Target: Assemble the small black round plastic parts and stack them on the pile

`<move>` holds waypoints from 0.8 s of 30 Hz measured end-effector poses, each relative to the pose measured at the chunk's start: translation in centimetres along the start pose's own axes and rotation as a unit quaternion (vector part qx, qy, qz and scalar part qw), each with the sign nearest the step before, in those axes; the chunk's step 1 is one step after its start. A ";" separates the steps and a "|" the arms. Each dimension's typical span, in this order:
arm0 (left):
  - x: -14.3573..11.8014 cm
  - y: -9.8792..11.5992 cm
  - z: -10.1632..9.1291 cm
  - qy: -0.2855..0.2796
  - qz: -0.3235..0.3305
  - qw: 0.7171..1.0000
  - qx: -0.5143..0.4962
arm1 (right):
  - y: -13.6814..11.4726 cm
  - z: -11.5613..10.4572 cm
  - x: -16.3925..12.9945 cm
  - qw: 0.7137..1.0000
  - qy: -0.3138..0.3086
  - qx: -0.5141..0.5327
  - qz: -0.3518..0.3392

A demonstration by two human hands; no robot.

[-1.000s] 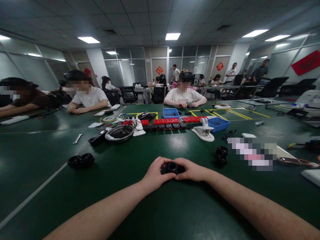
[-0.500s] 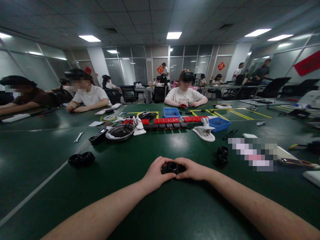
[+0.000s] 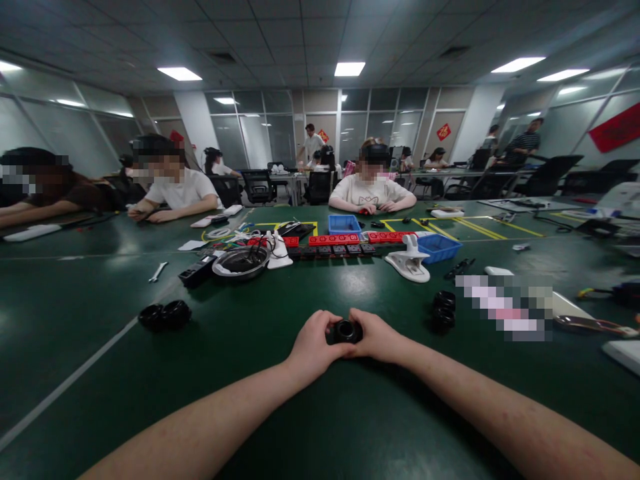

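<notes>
A black ring-shaped part (image 3: 346,331) with a round hole facing up sits between my two hands, low over the green table (image 3: 240,413). My left hand (image 3: 319,339) is closed round its left side, with the thumb along the near edge. From the right, my right hand (image 3: 376,337) grips the same part, its fingers partly hidden behind it. Two similar black parts (image 3: 165,315) stand side by side on the left. Another pair of black parts (image 3: 444,309) stands on the right, one behind the other.
Across the middle lie a metal bowl (image 3: 241,264), red power strips (image 3: 334,240), a white clip base (image 3: 408,265) and a blue bin (image 3: 440,249). A wrench (image 3: 159,272) lies at left, a phone-like slab (image 3: 575,307) at right. A co-worker (image 3: 373,190) sits opposite.
My right hand's fingers and thumb have shifted slightly round the black part, which stays between both hands. In the background, a standing person has moved left.
</notes>
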State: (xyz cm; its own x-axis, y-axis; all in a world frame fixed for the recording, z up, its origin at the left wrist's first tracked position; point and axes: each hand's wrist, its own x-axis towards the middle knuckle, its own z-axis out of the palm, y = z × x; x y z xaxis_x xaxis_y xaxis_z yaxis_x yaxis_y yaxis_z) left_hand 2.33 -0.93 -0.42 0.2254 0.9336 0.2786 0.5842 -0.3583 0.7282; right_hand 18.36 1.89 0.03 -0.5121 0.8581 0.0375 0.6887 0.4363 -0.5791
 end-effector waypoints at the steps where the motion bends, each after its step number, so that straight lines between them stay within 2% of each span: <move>1: 0.0 0.0 0.1 0.014 -0.003 1.000 0.005 | -0.3 0.3 -0.1 0.999 0.022 -0.031 0.021; 4: 0.0 -0.2 0.2 0.038 0.002 0.999 0.009 | -1.0 1.3 -0.4 0.989 0.092 -0.107 0.052; 7: 0.1 -0.3 -0.3 0.014 0.021 1.000 -0.007 | -1.1 1.5 -0.6 0.989 0.117 -0.085 0.007; 9: 0.1 -0.3 -0.7 -0.020 0.037 0.999 -0.020 | -0.7 1.2 -0.6 0.995 0.087 -0.025 -0.050; 11: 0.1 -0.2 -1.1 -0.052 0.052 0.997 -0.032 | -0.2 0.5 -0.5 0.994 0.031 0.041 -0.101; 15: 0.1 0.0 -1.4 -0.083 0.071 0.993 -0.046 | 0.9 -1.0 -0.3 0.976 -0.086 0.148 -0.135; 24: 0.2 0.5 -1.4 -0.096 0.062 0.992 -0.045 | 1.6 -1.9 0.1 0.969 -0.141 0.157 -0.129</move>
State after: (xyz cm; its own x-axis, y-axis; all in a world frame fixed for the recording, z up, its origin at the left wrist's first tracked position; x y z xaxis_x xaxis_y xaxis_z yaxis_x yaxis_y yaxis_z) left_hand 1.56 -0.90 0.88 0.4401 0.8621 0.2513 0.4728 -0.4604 0.7514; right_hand 20.42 3.20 0.63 -0.7960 0.6051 0.0158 0.3519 0.4839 -0.8013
